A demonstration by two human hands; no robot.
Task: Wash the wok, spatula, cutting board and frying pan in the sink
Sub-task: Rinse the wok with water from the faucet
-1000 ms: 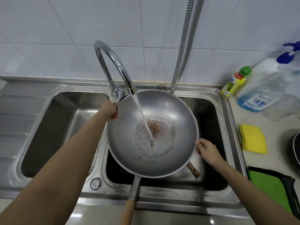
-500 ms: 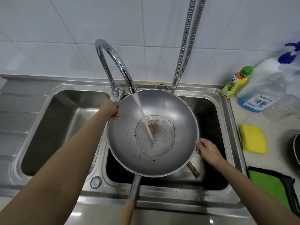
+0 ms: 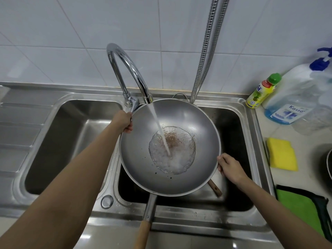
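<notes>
The wok (image 3: 170, 146) is held over the right basin of the sink (image 3: 251, 211), mouth up, with water from the tap (image 3: 125, 69) running into a shallow pool over brown residue at its bottom. Its long axis runs from the back edge of the sink toward the front edge, the wooden handle (image 3: 143, 232) projecting over the front rim, between the two forearms. The left hand (image 3: 124, 121) is curled at the wok's left rim beside the tap lever; whether rim or lever is gripped cannot be told. The right hand (image 3: 230, 168) is curled against the right rim and appears to grip it. The handle is gripped by neither hand and lies about equally near to both. A sponge (image 3: 281, 153) lies on the bench to the right, nearer the right hand.
</notes>
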